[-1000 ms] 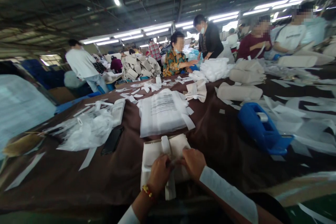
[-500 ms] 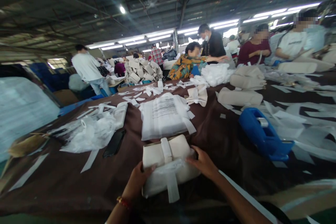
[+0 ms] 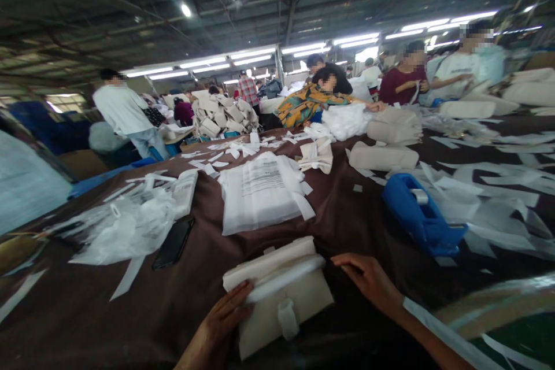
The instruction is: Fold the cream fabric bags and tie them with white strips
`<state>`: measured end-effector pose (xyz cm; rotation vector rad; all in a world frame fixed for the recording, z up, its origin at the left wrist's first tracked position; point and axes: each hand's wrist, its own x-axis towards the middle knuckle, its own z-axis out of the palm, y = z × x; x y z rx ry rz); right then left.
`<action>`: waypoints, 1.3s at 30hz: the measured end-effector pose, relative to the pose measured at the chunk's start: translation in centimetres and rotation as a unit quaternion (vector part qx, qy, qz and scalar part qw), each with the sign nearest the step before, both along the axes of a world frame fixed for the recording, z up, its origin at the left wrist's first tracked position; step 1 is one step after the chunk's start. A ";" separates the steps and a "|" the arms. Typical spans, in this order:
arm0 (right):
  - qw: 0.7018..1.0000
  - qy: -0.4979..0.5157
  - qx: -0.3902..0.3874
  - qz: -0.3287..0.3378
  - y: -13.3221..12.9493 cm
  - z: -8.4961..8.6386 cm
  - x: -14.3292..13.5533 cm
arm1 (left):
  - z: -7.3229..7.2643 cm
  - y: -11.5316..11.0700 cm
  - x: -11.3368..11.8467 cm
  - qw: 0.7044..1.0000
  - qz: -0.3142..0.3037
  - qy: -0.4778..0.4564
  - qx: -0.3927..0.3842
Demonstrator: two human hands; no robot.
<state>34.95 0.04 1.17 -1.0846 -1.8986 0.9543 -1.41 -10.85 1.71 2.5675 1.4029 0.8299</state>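
Note:
A cream bag [image 3: 281,306] lies at the table's front edge with its flap folded back. Across its middle runs a roll of white wrapping [image 3: 286,277], and a white-wrapped strap tab [image 3: 288,319] sits on its lower panel. My left hand [image 3: 228,315] grips the bag's left side, fingers together over the edge. Just off the right end of the bag is my right hand [image 3: 368,280], fingers stretched toward it and holding nothing. Behind the bag lies a stack of clear printed plastic bags [image 3: 262,193].
A blue tape dispenser [image 3: 420,214] stands at the right beside white paper strips [image 3: 481,202]. To the left are a black phone [image 3: 173,244] and crumpled plastic [image 3: 130,225]. More cream bags [image 3: 384,157] lie farther back, where a person in a patterned shirt [image 3: 303,103] leans over the table.
The bag now shows its lower panel, with the flap side tilted away. My right hand has let go and moved right. My left hand stays at the left side. The view has shifted slightly.

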 end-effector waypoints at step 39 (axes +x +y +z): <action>0.950 -0.272 0.097 0.115 0.6 1.7 -10.4 | 3.9 6.6 10.0 0.964 0.041 0.211 -0.155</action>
